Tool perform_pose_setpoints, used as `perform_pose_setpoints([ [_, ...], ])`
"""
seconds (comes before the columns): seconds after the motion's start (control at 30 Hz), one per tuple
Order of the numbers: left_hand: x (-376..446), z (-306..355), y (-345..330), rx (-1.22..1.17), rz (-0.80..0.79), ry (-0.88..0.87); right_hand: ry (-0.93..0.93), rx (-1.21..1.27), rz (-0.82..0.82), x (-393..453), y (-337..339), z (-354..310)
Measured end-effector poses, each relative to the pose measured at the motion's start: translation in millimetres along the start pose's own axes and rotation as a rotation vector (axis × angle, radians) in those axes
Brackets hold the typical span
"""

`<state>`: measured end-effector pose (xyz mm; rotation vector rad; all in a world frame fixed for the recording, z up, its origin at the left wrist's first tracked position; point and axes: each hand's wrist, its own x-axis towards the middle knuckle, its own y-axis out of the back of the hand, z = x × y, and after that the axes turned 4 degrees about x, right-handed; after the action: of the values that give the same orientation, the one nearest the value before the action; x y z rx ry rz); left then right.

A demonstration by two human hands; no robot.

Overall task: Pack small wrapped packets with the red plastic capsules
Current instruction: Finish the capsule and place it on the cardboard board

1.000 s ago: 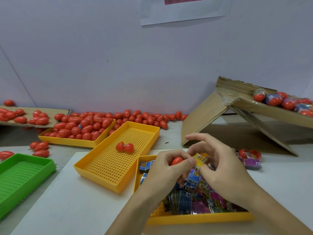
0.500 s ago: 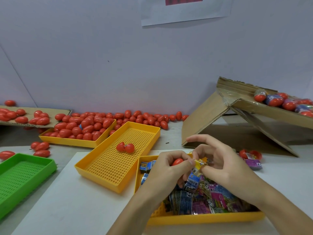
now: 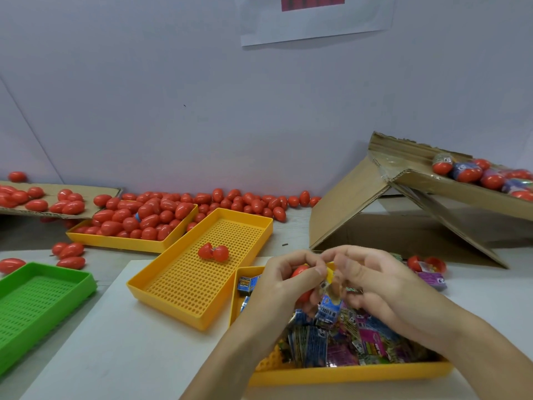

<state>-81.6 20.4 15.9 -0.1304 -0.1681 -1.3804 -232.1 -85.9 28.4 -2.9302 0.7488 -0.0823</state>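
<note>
My left hand grips a red capsule above a yellow tray full of small wrapped packets. My right hand pinches a small yellow packet right against the capsule. Both hands meet over the tray's far end. An open red capsule lies in the middle yellow perforated tray. Much of the held capsule is hidden by my fingers.
A yellow tray heaped with red capsules stands at the back left, with more loose along the wall. A green tray sits left. A folded cardboard ramp at the right carries wrapped capsules. An open capsule and purple packet lie beside it.
My right hand has drawn closer to my left, bringing the yellow packet against the capsule. The fingers of both hands now touch.
</note>
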Motion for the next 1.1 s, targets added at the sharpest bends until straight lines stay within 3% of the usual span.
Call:
perform_pose_setpoints([
  [0.27, 0, 0, -1, -0.045, -0.100, 0.016, -0.061, -0.077, -0.027, 0, 2, -1],
  [0.47, 0, 0, -2, -0.061, -0.093, 0.045, -0.032, 0.051, -0.041, -1, 6, -3],
  [0.57, 0, 3, -4, -0.088, -0.057, 0.075, 0.010, 0.066, 0.062, -1, 3, -7],
  [0.7, 5, 1, -4, -0.187, 0.110, 0.173, 0.097, -0.196, 0.491, -1, 2, -4],
  [0.8, 5, -1, -6, -0.036, 0.179, 0.174, 0.204, -0.304, 0.726, -3, 1, -3],
  [0.93, 3, -6, -6, 0.275, 0.175, 0.097, 0.268, -0.393, 0.771, -3, 0, -1],
  [1.1, 2, -1, -8, 0.299, 0.183, 0.048, 0.290, -0.457, 0.633, -2, -6, 2],
])
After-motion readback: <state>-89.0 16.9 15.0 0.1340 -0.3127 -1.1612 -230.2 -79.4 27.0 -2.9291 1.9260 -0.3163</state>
